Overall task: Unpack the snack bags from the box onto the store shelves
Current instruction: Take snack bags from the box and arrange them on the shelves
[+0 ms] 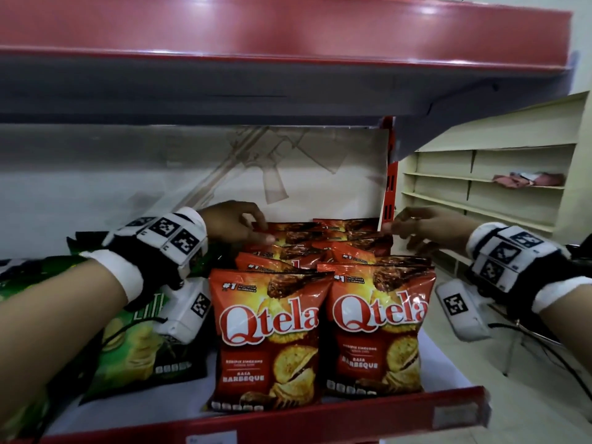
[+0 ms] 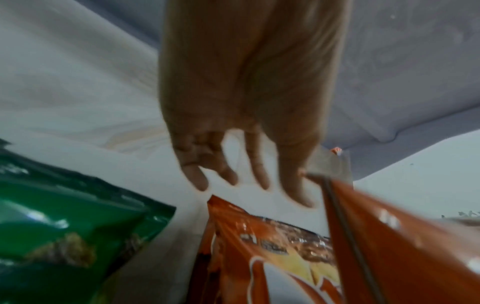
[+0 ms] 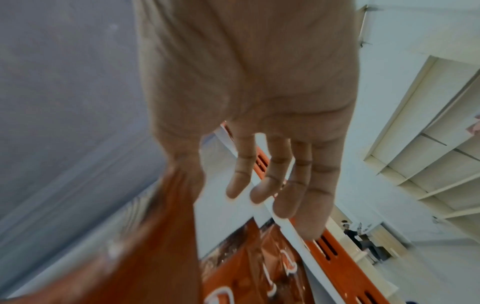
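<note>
Red Qtela snack bags stand in two rows on the shelf, with the front pair [image 1: 269,331] upright at the edge. My left hand [image 1: 261,230] reaches to the back of the left row and pinches the top left corner of the rear red bag [image 1: 294,230]. In the left wrist view its other fingers [image 2: 259,174] hang spread beside that bag [image 2: 389,246]. My right hand [image 1: 395,227] is at the top right corner of the rear bag in the right row [image 1: 349,225]. Its thumb touches that bag [image 3: 142,246] and its fingers [image 3: 265,191] hang straight and apart. No box is in view.
Green snack bags [image 1: 134,347] lie on the shelf under my left forearm. The red shelf lip [image 1: 352,418] runs along the front, and the upper shelf [image 1: 288,33] hangs low overhead. A red slotted upright [image 1: 389,187] ends the bay at the right. Cream shelving [image 1: 496,187] stands beyond.
</note>
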`<control>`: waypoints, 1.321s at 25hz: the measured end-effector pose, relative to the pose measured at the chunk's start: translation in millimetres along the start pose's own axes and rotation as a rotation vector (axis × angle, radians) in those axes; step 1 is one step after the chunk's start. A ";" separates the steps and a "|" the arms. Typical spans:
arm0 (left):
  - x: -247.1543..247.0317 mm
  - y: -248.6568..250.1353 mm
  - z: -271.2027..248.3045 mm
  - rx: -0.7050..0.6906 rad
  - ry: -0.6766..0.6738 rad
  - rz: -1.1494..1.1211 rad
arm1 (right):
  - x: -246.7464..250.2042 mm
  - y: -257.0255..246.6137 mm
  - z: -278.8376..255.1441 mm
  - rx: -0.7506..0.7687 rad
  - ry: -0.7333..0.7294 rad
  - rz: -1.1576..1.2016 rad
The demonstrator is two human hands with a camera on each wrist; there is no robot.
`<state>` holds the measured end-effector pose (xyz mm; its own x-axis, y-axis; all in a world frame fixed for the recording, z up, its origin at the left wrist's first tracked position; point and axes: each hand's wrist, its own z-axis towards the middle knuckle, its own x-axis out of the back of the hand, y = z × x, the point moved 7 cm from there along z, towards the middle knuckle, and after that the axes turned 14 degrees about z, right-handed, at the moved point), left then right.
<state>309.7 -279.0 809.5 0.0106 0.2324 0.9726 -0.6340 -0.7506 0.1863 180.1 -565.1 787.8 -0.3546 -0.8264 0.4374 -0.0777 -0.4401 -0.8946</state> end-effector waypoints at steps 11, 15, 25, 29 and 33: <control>-20.2 8.0 -29.3 -0.131 -0.118 -0.255 | -22.6 -0.1 -16.8 -0.004 -0.200 -0.144; -23.6 -1.5 -37.2 -0.046 -0.121 -0.375 | -26.6 3.7 -17.3 0.009 -0.160 -0.076; 17.0 28.8 -118.3 -0.277 0.330 -0.275 | -8.7 -30.2 -101.9 0.444 0.086 0.074; -46.8 49.0 -143.8 -0.445 0.120 0.360 | -66.0 -1.0 -128.6 0.447 -0.131 -0.420; -62.1 51.0 -137.9 -0.341 0.281 0.458 | -58.7 5.3 -120.3 0.425 -0.113 -0.408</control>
<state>170.1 -246.5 739.4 -0.4938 0.1231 0.8609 -0.7373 -0.5840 -0.3394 88.4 -476.7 746.4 -0.2710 -0.5835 0.7655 0.2014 -0.8121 -0.5477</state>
